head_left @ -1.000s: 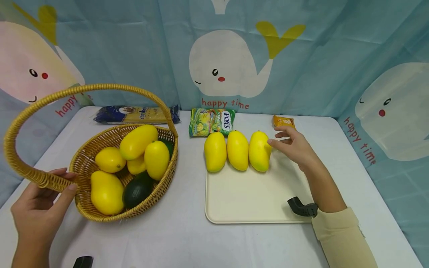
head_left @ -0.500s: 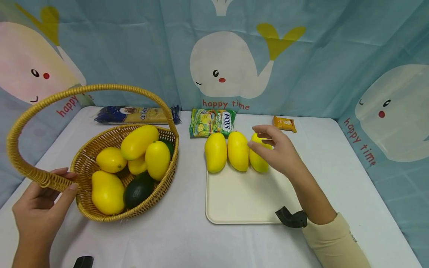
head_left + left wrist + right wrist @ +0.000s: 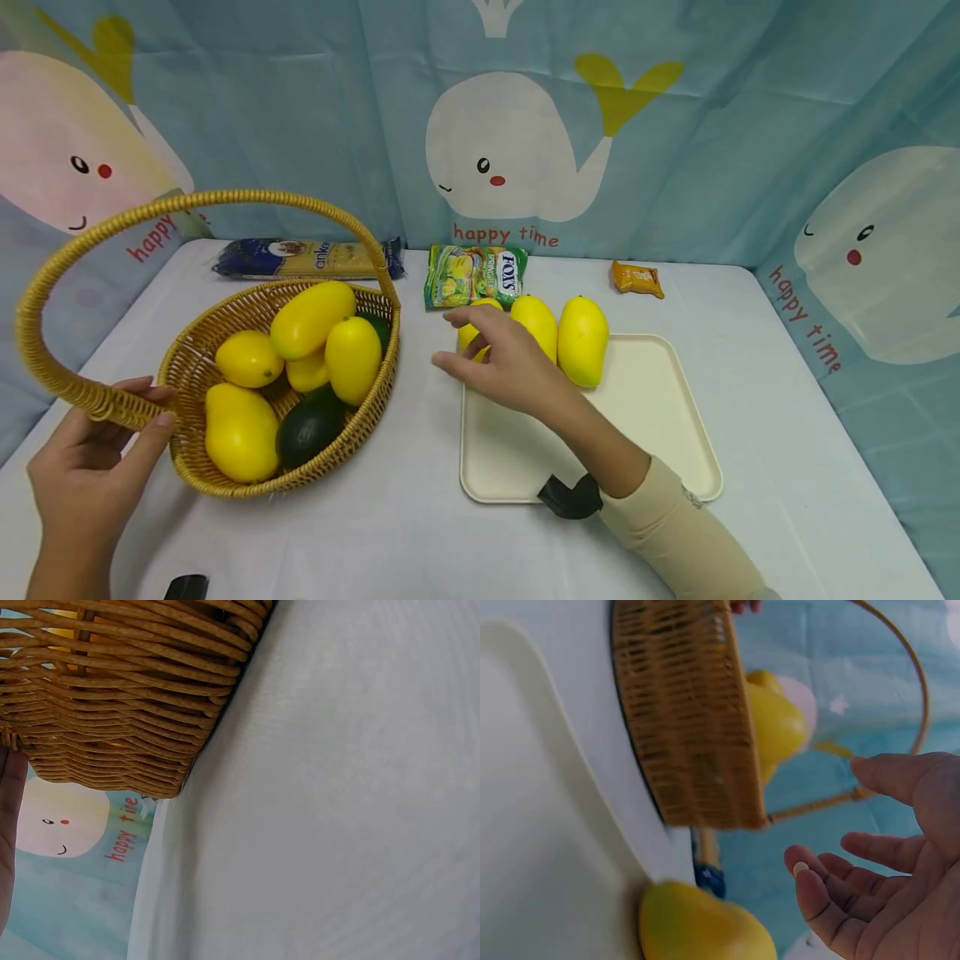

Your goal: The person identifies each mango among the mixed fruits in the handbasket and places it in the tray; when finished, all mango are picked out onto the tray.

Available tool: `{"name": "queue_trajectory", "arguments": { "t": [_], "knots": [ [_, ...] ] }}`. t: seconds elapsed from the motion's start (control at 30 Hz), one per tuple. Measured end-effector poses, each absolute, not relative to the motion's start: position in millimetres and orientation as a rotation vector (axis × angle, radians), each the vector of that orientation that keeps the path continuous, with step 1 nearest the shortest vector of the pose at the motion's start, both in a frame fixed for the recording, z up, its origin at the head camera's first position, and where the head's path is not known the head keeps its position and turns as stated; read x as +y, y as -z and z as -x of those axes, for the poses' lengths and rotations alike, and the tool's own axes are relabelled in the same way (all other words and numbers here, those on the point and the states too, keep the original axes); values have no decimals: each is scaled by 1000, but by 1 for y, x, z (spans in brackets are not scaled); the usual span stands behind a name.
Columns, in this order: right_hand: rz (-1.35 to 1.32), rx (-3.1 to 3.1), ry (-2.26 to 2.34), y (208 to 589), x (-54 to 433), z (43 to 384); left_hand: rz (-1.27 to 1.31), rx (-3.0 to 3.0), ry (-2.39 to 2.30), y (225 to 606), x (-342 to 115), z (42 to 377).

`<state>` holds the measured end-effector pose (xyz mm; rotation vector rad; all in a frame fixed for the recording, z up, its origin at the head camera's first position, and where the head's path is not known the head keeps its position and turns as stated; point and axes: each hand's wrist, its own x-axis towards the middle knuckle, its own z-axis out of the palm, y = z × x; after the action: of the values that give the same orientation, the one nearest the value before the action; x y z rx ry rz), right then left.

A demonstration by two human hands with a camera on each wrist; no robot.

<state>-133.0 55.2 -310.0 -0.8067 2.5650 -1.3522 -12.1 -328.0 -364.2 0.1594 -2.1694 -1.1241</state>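
"What am I gripping?"

"Your left hand [image 3: 93, 467] pinches the left side of a wicker basket [image 3: 375, 429], where its tightly wound, arched handle joins the woven rim. Your right hand [image 3: 513, 367] holds nothing, its fingers loosely bent and spread."

"Where is the right one?"

"It hovers over the left mango [image 3: 468, 335] of three, hiding much of it; I can't tell if you touch it. The middle mango [image 3: 538, 321] shows partly behind your hand, the right mango [image 3: 582, 342] fully. All three are smooth, plump and yellow, in a row at the far side of a cream tray [image 3: 652, 417] with rounded corners."

"What else is around, or in the way?"

"Your right forearm crosses the tray. Left of it, the basket holds yellow fruit and a glossy dark green avocado [image 3: 309, 427]; its handle crosses in front of a shiny pasta packet [image 3: 300, 260]. A crinkled Fox's candy bag [image 3: 476, 275] lies just beyond the mangoes, an orange sachet [image 3: 637, 279] farther right."
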Motion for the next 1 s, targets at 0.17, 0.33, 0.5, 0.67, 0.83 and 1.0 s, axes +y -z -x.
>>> {"name": "queue_trajectory", "arguments": {
  "t": [0.17,0.33,0.5,0.67,0.83,1.0],
  "knots": [
    [877,2496,1311,315,26,130,-157,-2169,1130,366,-329,12],
    [911,2474,1270,321,2,132,-161,-2174,1130,366,-330,13],
    [923,2516,1156,328,-16,134,-170,-2179,1127,367,-330,12],
    [937,2562,1080,334,-28,137,-170,-2178,1130,367,-331,13],
    [955,2600,1070,336,-34,137,-181,-2182,1126,368,-332,12],
    [933,2674,1032,336,-40,135,-185,-2186,1124,365,-329,12]
  ]
}}
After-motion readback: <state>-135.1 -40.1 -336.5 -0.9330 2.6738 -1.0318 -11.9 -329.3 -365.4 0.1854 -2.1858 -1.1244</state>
